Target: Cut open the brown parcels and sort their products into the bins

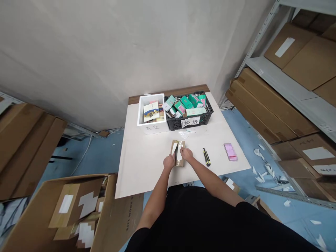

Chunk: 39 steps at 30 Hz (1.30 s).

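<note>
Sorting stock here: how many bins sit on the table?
2: a white foam box at the table's far edge, and a black crate right beside it, on its right. None looks hidden.

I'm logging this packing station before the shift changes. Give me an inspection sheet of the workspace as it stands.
Surface: white table, its far edge against the wall.
Job's things: small brown parcel with a white label, lying flat near the front edge.
Clutter: utility knife and pink item right of the parcel; white box and black crate of small cartons at the back.
Grippers: left hand and right hand both on the parcel; grip too small to tell.
Cables: pale cable on the floor left of the table.
Surroundings: open carton of parcels lower left; shelving with cartons on the right; paper scraps on the blue floor.
</note>
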Tool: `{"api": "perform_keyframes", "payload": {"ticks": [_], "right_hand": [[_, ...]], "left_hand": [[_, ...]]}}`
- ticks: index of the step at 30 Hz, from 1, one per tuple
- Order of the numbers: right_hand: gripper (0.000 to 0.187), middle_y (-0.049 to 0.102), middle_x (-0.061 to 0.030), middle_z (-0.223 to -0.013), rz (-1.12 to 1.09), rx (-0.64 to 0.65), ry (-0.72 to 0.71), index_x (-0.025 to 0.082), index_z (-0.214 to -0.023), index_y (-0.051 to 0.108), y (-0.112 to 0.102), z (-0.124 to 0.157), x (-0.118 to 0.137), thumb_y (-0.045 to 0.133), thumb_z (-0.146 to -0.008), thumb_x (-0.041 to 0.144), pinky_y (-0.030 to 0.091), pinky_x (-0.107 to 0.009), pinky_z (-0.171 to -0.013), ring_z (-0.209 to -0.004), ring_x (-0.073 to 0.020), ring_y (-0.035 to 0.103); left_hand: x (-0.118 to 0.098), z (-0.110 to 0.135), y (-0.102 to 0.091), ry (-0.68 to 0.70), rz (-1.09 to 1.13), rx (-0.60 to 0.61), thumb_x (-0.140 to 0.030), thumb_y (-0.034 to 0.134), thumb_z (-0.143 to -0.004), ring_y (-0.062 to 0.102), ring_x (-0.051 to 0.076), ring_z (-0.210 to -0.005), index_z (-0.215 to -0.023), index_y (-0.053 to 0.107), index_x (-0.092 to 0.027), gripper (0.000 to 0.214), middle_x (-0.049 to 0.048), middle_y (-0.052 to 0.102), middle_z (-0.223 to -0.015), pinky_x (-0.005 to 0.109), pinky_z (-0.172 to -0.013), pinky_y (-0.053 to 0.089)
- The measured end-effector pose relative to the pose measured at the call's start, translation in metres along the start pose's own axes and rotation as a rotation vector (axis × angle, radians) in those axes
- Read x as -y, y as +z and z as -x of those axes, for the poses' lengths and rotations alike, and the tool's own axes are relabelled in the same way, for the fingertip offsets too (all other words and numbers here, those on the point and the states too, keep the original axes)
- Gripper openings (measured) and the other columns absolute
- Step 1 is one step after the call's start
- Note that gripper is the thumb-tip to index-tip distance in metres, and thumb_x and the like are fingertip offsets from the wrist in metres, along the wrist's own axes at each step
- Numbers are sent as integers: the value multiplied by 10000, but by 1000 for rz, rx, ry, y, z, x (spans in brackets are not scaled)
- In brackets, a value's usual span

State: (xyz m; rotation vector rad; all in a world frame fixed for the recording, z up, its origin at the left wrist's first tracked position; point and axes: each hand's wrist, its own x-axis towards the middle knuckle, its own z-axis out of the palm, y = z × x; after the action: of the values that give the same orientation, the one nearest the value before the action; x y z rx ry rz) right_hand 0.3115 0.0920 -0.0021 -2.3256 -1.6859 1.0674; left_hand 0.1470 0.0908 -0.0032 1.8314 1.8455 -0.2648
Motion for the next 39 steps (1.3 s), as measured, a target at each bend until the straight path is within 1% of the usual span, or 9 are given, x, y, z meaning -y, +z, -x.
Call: {"api": "perform_keyframes", "payload": {"ticks": [6, 10, 16, 21, 25, 28, 34, 37, 39], "right_hand": [[589, 707, -153, -1335, 34, -16, -39, 242, -1610, 438, 12, 7, 2, 477, -1077, 491, 482, -357, -992, -1234, -298, 676], [794, 613, -188, -1431, 63, -26, -17, 227, -1660, 334, 24, 11, 5, 617, -994, 553, 491, -367, -983, -1216, -312, 679], [952, 444, -184, -1611, -12, -43, 35, 253, -1704, 217, 34, 12, 11, 695, -906, 456, 520, -351, -948, -1208, -300, 683], [941, 559, -139, -1540, -149, -60, 18, 243, -1683, 311, 27, 12, 1, 721, -859, 443, 509, -352, -1024, -1302, -315, 636], [826, 699, -51, -1400, -337, -66, -14, 279, -1609, 465, 17, 11, -16, 722, -827, 358, 509, -303, -1036, -1253, -267, 669], [683, 731, -16, -1360, -493, -67, -60, 289, -1530, 566, 14, 11, -27, 632, -851, 263, 526, -267, -999, -1210, -232, 693], [598, 738, -45, -1355, -727, -79, -31, 243, -1510, 572, 25, 13, -51, 479, -920, 271, 577, -289, -920, -1159, -236, 724], [659, 662, -94, -1470, -786, -152, -6, 219, -1623, 415, 39, 14, -67, 461, -984, 370, 576, -345, -988, -1262, -244, 685], [709, 606, -116, -1531, -737, -196, 32, 200, -1670, 313, 49, 12, -74, 448, -1011, 424, 550, -360, -1052, -1339, -233, 639]], "left_hand": [[7, -1, 0, 52, 8, 22, -528, 83, -1100, 738, 304, -1136, -1179, 751, -140, 777, 209, 782, -1174, 391, -923, 520], [10, -1, -2, 109, 0, 31, -494, 114, -1113, 734, 284, -1149, -1192, 753, -166, 723, 177, 789, -1168, 378, -950, 515], [10, 1, -3, 108, 0, 31, -480, 83, -1117, 741, 267, -1119, -1153, 767, -181, 747, 163, 797, -1136, 362, -938, 526], [11, 6, -2, 101, 0, 13, -433, 143, -1124, 731, 271, -1147, -1234, 744, -179, 661, 163, 793, -1167, 368, -970, 515], [11, 8, -1, 44, 32, -4, -469, 51, -1113, 739, 289, -1130, -1100, 793, -148, 808, 195, 794, -1147, 374, -950, 526], [11, 8, 2, -8, 82, -13, -510, 109, -1109, 739, 305, -1135, -1078, 800, -135, 786, 212, 791, -1153, 386, -946, 529], [25, 6, 6, -37, 196, -8, -517, 111, -1109, 752, 287, -1087, -1058, 801, -161, 778, 164, 805, -1128, 371, -915, 552], [37, 6, 10, -95, 353, -30, -516, 202, -1110, 743, 258, -1118, -1307, 718, -199, 636, 116, 789, -1225, 340, -912, 563], [41, 5, 13, -125, 354, -100, -474, 362, -1089, 688, 265, -1248, -1559, 498, -205, 558, 131, 707, -1404, 347, -972, 549]]}}
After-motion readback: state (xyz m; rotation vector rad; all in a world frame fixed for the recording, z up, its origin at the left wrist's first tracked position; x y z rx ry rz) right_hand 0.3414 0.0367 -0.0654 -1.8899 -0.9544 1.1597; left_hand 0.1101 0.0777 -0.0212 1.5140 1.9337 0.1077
